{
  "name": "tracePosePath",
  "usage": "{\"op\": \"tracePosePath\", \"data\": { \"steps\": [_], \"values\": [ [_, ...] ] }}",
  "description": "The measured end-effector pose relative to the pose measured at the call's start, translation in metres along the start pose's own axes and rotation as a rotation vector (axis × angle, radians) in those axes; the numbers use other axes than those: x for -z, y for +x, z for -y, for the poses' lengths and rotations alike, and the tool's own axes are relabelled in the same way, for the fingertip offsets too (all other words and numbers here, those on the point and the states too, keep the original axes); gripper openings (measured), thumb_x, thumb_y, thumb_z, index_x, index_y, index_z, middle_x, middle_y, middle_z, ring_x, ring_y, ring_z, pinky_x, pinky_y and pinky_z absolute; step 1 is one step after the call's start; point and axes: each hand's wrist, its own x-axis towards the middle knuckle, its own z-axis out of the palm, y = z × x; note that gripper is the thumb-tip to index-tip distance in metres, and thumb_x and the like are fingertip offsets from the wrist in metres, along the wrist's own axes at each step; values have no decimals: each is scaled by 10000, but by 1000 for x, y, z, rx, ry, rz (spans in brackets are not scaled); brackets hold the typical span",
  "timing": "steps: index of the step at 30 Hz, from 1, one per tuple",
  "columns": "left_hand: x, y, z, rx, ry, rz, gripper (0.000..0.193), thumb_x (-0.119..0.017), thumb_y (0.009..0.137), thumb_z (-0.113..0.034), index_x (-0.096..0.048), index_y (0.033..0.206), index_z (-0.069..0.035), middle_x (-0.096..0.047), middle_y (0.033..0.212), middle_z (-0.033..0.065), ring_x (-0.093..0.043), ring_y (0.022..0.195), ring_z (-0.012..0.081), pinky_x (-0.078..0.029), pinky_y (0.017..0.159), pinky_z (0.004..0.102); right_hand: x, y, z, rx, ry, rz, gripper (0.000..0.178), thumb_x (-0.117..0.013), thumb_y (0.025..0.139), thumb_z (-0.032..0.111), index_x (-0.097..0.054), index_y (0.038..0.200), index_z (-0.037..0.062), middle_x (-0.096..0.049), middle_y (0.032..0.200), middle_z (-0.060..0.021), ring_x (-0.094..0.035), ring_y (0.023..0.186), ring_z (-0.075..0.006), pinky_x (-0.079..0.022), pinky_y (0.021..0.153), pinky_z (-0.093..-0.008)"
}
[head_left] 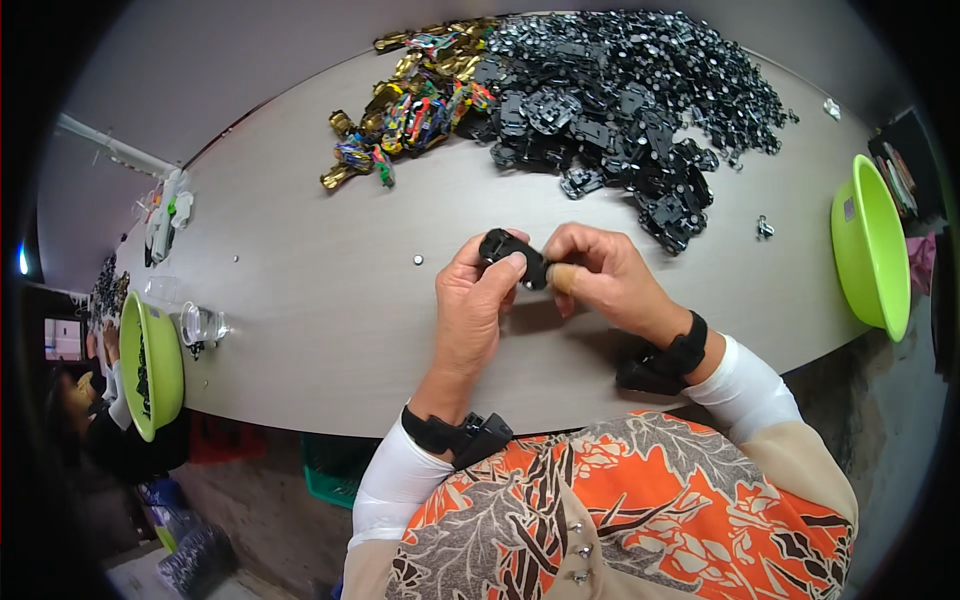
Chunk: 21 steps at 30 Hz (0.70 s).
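Observation:
A black toy car chassis (496, 243) is held above the table in front of me. My left hand (468, 305) grips it, thumb across its top and fingers beneath. At its right end, the fingertips of my right hand (622, 285) are pinched together; whatever small part they hold is hidden. A tan wrap covers one finger of that hand. Beyond my hands lies a heap of similar black chassis (610, 135). Behind it spreads a pile of small wheel-and-axle sets (700, 75). To the left of these lie gold and multicoloured toy car bodies (425, 118).
Lime-green basins stand at the table's right edge (842, 250) and left edge (165, 370), the left one holding black parts. Near it is a clear plastic cup (200, 323). A loose wheel set (765, 228) lies right, a small round piece (418, 259) left. Another person (100, 400) sits far left.

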Motion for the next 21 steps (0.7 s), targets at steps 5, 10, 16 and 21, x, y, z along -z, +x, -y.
{"op": "tracePosePath", "data": {
  "steps": [5,10,16,21],
  "values": [
    [-1,-12,-10,61,2,117,215,-594,851,-79,-564,1044,12,-625,888,85,-642,786,180,-551,664,280,15,2,7,87,-144,-2,92,-576,866,109,-574,830,24,-544,674,28,-522,558,-41,-403,492,-189],
    [5,-22,-9,108,156,163,187,-610,846,-59,-576,1023,-8,-625,908,57,-630,817,131,-525,654,237,16,0,18,56,-56,43,100,-601,851,97,-615,864,-2,-549,820,3,-545,644,-54,-438,549,-199],
    [2,-31,-10,99,336,175,141,-614,830,-47,-579,964,-17,-593,767,-5,-526,660,41,-411,556,186,10,-3,11,-29,-78,173,60,-608,832,50,-608,860,-3,-567,820,-11,-554,676,-77,-453,573,-222],
    [-2,-47,-9,68,530,107,79,-590,824,-36,-563,887,2,-534,667,-32,-449,598,27,-372,534,204,-11,-6,-3,410,-535,175,153,-586,738,-72,-530,857,5,-531,814,-145,-548,754,-330,-450,653,-365]
  ]
}}
